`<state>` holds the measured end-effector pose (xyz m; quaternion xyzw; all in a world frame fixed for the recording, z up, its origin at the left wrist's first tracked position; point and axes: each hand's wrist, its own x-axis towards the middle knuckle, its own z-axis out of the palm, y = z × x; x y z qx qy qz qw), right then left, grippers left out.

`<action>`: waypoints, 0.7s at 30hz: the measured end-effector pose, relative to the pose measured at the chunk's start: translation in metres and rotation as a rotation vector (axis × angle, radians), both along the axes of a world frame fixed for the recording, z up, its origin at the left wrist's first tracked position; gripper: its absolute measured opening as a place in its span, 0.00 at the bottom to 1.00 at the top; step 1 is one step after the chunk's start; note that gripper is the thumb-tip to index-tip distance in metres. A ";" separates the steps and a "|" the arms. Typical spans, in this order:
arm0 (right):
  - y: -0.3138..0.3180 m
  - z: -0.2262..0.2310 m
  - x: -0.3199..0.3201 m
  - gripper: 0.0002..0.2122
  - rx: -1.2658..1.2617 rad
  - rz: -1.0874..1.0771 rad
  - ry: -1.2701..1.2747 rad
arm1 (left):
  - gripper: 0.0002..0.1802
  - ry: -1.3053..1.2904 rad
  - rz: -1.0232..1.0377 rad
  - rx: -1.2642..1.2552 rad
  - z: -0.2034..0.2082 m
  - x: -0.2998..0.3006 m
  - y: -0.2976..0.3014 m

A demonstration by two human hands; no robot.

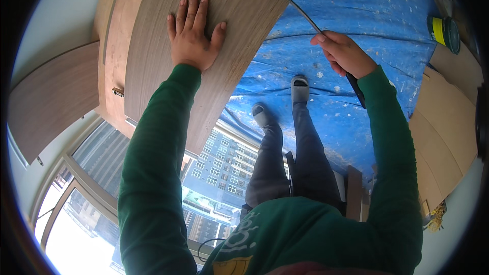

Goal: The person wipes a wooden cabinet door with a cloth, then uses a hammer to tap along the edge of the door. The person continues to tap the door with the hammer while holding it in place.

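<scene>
My left hand [195, 46] lies flat with fingers spread on a wood-grain cabinet door panel [229, 25]. In my right hand [348, 53] is a long thin tool [303, 14] with a metal shaft and a black lower end, its exact kind unclear. The tool slants up and left, and its small tip is at the panel's right edge; I cannot tell whether it touches. Left of the panel is a lighter wooden cabinet frame [106, 94] with metal hinges [117, 92].
Blue sheeting [346, 117] spotted with white covers the floor under my slippered feet. A dark green tub [448, 34] with a yellow label stands at right, above some cardboard [440, 137]. Another wood panel [56, 99] is at left, and a window [91, 209] lies below it.
</scene>
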<state>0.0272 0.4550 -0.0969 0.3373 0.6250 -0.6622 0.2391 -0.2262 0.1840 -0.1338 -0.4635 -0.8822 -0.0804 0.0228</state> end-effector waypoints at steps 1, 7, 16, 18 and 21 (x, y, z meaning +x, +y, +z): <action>0.002 -0.001 -0.001 0.23 0.022 0.028 -0.020 | 0.40 -0.002 0.000 0.002 0.000 0.001 0.001; -0.003 -0.013 -0.009 0.22 0.212 -0.097 0.141 | 0.40 0.002 0.001 0.016 -0.001 -0.004 -0.001; -0.070 -0.053 -0.021 0.21 0.120 -0.387 0.210 | 0.38 0.055 -0.025 0.046 -0.009 -0.008 -0.002; -0.075 -0.063 -0.026 0.21 0.115 -0.442 0.209 | 0.38 0.073 -0.044 0.065 -0.011 -0.009 -0.001; -0.095 -0.078 -0.025 0.21 0.321 -0.366 0.302 | 0.38 0.072 -0.065 0.098 -0.013 -0.009 -0.001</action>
